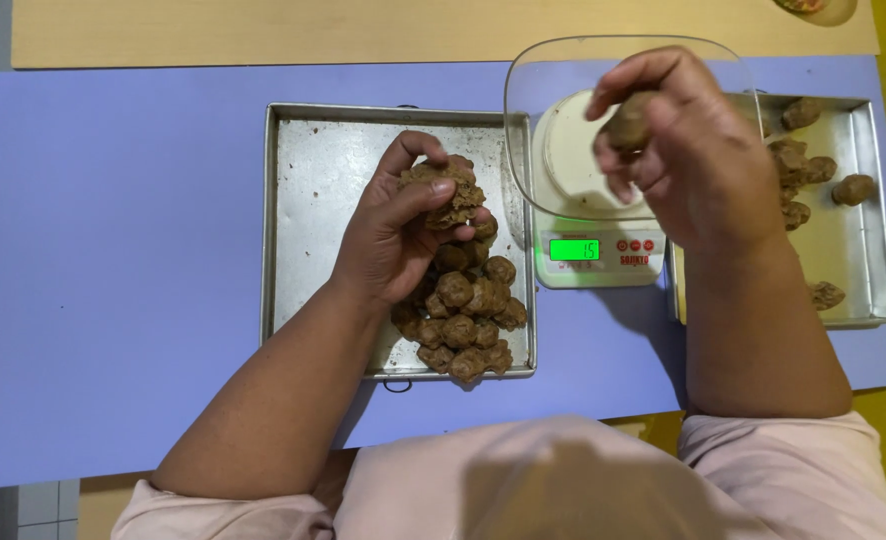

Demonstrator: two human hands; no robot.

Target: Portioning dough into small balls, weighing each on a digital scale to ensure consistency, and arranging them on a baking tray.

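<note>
Your left hand [393, 235] has its fingers curled partway in around a ragged lump of brown dough [445, 188], the thumb lying across its near face and the fingertips hooked over the top; the grip is closed on the lump, not tight enough to hide it. The lump has no clear long axis: it is a rough clump, a little wider than tall in this view. It sits over the right half of the left metal tray [313, 180], just above the heap of small dough balls [466, 310] piled against that tray's right rim toward its near right corner. Your left forearm runs up from the near edge of the blue table [113, 250], and the heel of the hand rests on or just over the heap; which one I cannot tell.

Your right hand [688, 150] is pinched shut on a smaller, roundish piece of dough [628, 125], held between thumb and bent fingers, the knuckles raised and the wrist dropping down toward you. That piece hangs over the clear bowl [543, 70] sitting on the white scale [593, 265], near the bowl's right side. The scale stands between the two trays, its green display lit.

The right metal tray [868, 200] lies against the table's right edge and carries several shaped dough pieces [853, 188], spread apart.
</note>
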